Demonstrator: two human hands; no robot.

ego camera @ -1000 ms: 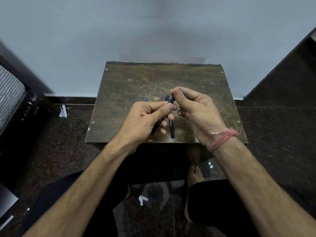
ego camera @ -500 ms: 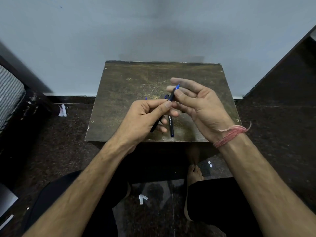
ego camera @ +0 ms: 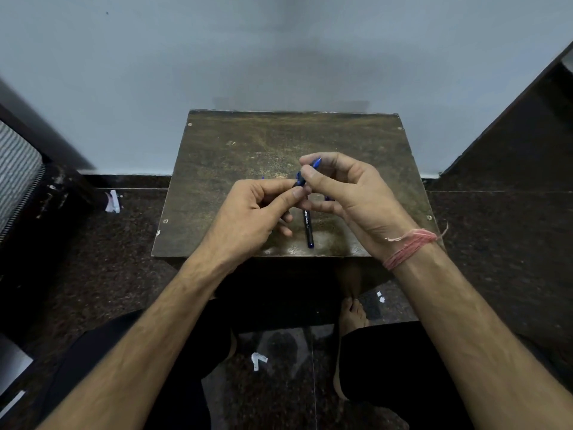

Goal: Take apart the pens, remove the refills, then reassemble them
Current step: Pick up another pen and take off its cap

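Held pen: dark barrel, blue tip end. It is held above the desk, over the middle of its top. Long axis is diagonal; blue tip points up and away toward the desk's far right corner, back end runs down into the left hand. Most of the barrel is hidden by both hands.

Left hand fingers are closed on the lower barrel, thumb and forefinger pinched on it. Right hand fingers are closed on the tip end, thumb pressed against the front section, blue point sticking out just past the forefinger. The two hands touch or nearly touch at the pen.

Second pen: lies flat on the desk, below the held pen, near the desk's front edge. Long axis runs roughly front to back; near end sits just inside the front edge, far end is hidden under the hands. White lettering is seen on the barrel, not fully legible.

A small blue piece is seen on the desk just under the right palm; what it is cannot be told. Another small blue tip shows just behind the left hand.

A pink thread band is worn on the right wrist. Paper scraps lie on the dark floor in front of the desk, between the person's knees.
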